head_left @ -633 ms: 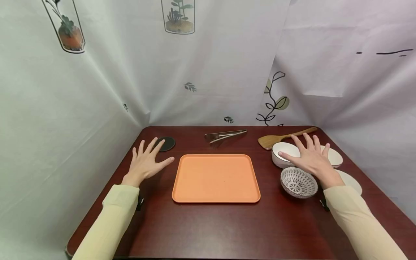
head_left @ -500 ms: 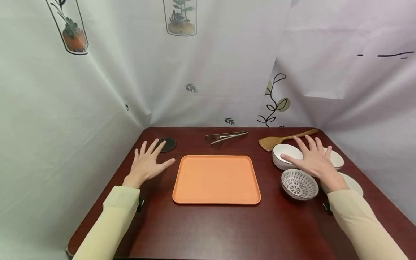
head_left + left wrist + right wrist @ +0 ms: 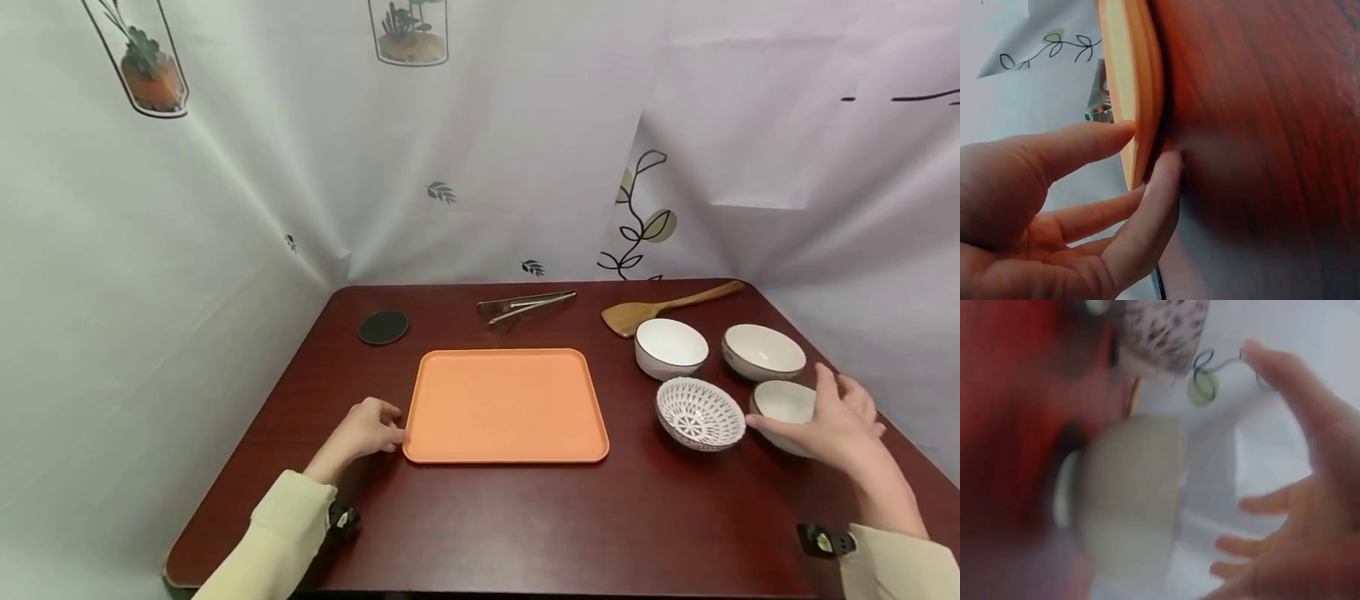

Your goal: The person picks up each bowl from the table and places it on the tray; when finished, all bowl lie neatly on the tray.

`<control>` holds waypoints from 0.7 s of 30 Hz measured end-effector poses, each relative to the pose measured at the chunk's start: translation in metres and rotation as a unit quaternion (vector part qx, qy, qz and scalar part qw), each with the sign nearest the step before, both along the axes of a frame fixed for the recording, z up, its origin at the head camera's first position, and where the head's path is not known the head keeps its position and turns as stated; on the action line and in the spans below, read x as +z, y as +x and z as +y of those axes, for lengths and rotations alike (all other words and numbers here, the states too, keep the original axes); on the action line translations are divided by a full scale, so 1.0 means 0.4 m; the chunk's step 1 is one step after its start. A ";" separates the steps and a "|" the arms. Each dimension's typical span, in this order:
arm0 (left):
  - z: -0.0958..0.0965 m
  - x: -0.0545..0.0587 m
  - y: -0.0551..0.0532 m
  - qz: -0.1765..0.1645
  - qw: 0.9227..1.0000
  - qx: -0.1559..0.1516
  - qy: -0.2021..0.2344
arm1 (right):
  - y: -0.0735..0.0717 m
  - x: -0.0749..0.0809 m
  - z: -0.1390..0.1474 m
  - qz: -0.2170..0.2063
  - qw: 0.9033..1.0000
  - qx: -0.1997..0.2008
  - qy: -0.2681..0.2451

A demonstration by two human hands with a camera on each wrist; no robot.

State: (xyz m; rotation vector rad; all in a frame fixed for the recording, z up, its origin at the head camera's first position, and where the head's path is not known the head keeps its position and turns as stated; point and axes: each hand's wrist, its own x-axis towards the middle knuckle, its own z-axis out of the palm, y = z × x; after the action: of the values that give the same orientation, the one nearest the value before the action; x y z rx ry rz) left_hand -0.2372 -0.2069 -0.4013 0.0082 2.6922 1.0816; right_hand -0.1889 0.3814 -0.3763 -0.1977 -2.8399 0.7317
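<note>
My left hand (image 3: pixel 367 429) is at the left edge of an orange tray (image 3: pixel 506 408). In the left wrist view its thumb lies on the tray's rim (image 3: pixel 1125 81) and a fingertip is just below, so the edge is pinched between them. My right hand (image 3: pixel 843 421) spreads its fingers over a plain white bowl (image 3: pixel 780 402), partly covering it. Its thumb points toward a patterned bowl (image 3: pixel 699 414). In the blurred right wrist view the plain bowl (image 3: pixel 1132 500) stands apart from the fingers, with the patterned bowl (image 3: pixel 1163 331) beyond.
Two more white bowls, a nearer-left one (image 3: pixel 670 348) and a right one (image 3: pixel 765 352), stand behind. A wooden spatula (image 3: pixel 637 317) and metal tongs (image 3: pixel 525 306) lie along the back. A black round coaster (image 3: pixel 383 327) is at back left. Fabric walls (image 3: pixel 525 167) enclose the table.
My left hand has come down and right from beside the coaster to the tray's edge, its fingers now curled. The right hand has moved right and nearer, off the back bowls.
</note>
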 end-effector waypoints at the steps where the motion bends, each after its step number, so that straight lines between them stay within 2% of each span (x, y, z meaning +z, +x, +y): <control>1: 0.000 -0.002 0.002 -0.001 1.000 0.007 0.009 | 0.003 -0.006 0.012 -0.020 1.000 -0.015 0.001; 4: -0.002 -0.003 0.003 -0.005 0.999 0.019 0.035 | 0.000 -0.021 0.042 -0.083 0.996 -0.038 0.000; 9: 0.002 -0.002 0.000 -0.014 0.998 0.026 0.054 | -0.019 -0.036 0.077 -0.193 0.981 -0.026 -0.024; 11: 0.005 -0.002 0.000 -0.015 0.998 0.031 0.053 | -0.026 -0.043 0.084 -0.215 0.975 -0.026 -0.045; 14: 0.011 -0.003 0.000 -0.016 0.998 0.034 0.053 | -0.028 -0.059 0.090 -0.211 0.974 -0.032 -0.076; 21: 0.021 -0.009 -0.003 -0.014 0.996 0.043 0.081 | -0.011 -0.084 0.102 -0.123 0.987 -0.047 -0.094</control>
State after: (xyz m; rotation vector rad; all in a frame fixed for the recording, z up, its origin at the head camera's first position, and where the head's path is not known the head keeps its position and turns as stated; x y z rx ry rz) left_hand -0.2384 -0.1987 -0.4047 -0.0955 2.5929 1.3136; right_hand -0.1932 0.4224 -0.4101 -0.4790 -2.9607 1.0204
